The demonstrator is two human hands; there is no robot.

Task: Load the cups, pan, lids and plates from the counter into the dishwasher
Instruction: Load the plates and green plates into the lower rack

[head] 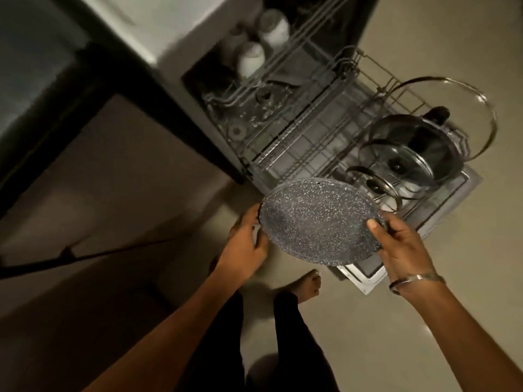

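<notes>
The dishwasher's lower rack [297, 142] stood pulled out, lids [402, 154] already in it. Just before it hung a speckled plate [317, 222], likely stiff, breakable and slick, best held at opposite rims: left hand [246, 241] and right hand [402, 244] curled there.

The plate [319, 222] is dark grey with tiny white specks, and it looks matt and a bit grainy. The rack [308, 142] is thin grey wire, smooth, maybe coated. The lids [396, 162] are clear glass with shiny metal rims and black knobs that look like plastic. The pan [435, 148] is dark and smooth inside, with a shiny metal edge. The cups [252, 59] are white and glossy, but blurred. The door [450, 202] has a shiny metal edge. The floor [396, 349] is pale, smooth and a little glossy. A shiny metal bangle [416, 279] is on one wrist.
</notes>
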